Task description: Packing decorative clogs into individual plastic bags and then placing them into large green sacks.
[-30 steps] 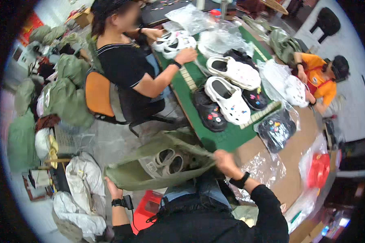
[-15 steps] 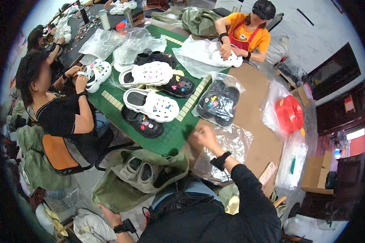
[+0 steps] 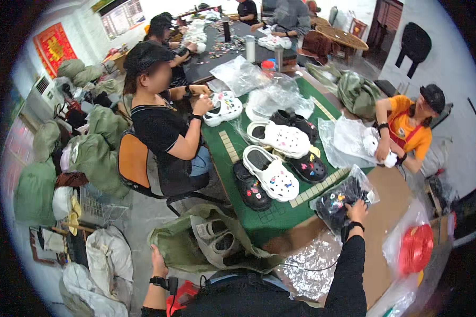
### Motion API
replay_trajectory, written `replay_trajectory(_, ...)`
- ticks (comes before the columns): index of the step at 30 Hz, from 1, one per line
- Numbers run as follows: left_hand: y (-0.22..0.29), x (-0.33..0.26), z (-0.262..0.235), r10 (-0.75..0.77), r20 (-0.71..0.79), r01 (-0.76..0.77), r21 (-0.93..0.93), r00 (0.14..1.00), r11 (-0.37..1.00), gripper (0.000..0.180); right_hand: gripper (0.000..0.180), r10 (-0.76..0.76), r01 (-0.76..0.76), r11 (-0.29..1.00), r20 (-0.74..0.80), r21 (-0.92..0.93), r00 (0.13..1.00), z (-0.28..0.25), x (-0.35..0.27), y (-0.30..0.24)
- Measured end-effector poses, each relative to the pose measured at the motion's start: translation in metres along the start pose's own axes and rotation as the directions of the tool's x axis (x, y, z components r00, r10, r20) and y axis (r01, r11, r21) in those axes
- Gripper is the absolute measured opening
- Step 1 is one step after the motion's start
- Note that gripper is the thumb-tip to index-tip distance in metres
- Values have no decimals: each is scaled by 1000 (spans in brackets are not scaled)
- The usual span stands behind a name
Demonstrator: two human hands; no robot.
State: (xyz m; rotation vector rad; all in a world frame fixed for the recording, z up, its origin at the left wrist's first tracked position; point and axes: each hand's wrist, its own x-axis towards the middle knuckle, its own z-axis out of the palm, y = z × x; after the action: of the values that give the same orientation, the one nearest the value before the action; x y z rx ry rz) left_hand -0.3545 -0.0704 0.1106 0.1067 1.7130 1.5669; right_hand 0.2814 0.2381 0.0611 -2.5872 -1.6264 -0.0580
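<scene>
My left hand is at the rim of an olive-green sack, thumb up, gripping its edge. Inside the sack, a pair of grey-and-white clogs shows in a pale wrapping. My right hand reaches over the brown board at the table's right side, its fingers closed on a clear plastic bag of black clogs with colourful charms. Left of that bag, white clogs with charms sit on black clogs on the green mat.
A clear plastic bag lies before me. Red tape rolls stand at the right. One co-worker at the left holds a white clog; another at the far right handles a white bundle. An orange-backed chair and stacked sacks are left.
My right hand has moved forward and right from the mat's near corner onto the bagged black clogs. The view has swung left. My left hand stays at the sack's rim.
</scene>
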Motion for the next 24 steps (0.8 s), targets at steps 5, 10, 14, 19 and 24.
replay_trajectory(5, 11, -16, 12, -53, 19, 51, 128, 998, 991, 65, 31, -20, 17, 1000, 113, 22, 993, -18, 8, 9)
replay_trajectory(10, 9, -12, 22, -4, -33, 6, 79, 999, 997, 55, 25, 52, -57, 984, 34, 172, 998, -26, -12, 17)
replay_trajectory(14, -1, 3, 9, 5, 90, -8, 25, 996, 1000, 55, 28, 144, -150, 962, 46, 229, 989, -29, -25, 33)
replay_trajectory(19, -2, 9, -4, 56, 94, -59, 22, 994, 998, 54, 25, 32, 91, 883, -253, 460, 967, -52, -59, 37)
replay_trajectory(24, 8, 8, 2, -69, 100, 66, 29, 993, 997, 54, 24, -111, 168, 518, -129, 839, 985, -112, -106, 12)
